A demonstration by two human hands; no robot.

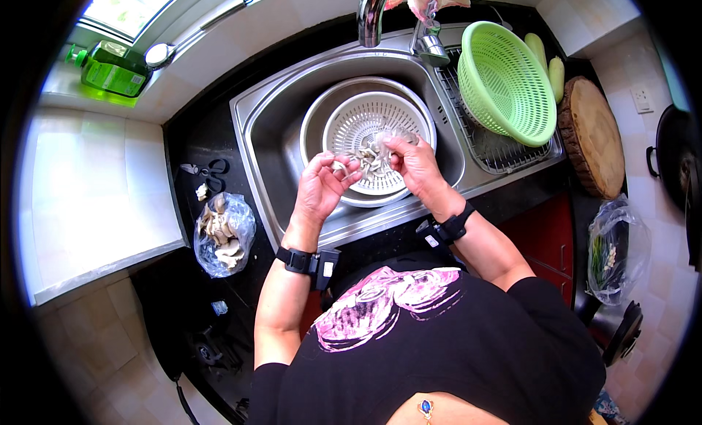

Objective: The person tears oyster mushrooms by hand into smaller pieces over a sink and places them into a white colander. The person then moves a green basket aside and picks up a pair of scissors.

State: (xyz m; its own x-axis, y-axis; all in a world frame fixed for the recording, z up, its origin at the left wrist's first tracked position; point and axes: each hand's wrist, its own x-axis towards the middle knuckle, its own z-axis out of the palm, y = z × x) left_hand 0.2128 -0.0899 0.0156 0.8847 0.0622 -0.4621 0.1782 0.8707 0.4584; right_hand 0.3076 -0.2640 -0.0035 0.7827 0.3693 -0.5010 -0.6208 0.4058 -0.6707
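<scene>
Both of my hands are raised over a white plastic colander (351,115) that sits inside a round metal basin (315,104) in the steel sink. Torn mushroom pieces (375,164) lie in the colander. My left hand (326,186) pinches a small pale mushroom strip (341,168) at the colander's near left rim. Between the thumb and fingers of my right hand (415,164) is a larger greyish mushroom piece (397,135), blurred at its edge. On the counter to the left, a clear plastic bag (245,222) lies open around whole oyster mushrooms (222,233).
Kitchen scissors (215,172) lie left of the sink (274,129). The faucet (373,19) arches over its back edge. A green plastic basket (507,85) leans on the drainboard rack (507,159), beside a round wooden chopping block (595,137). A plastic bag with greens (620,255) sits at right.
</scene>
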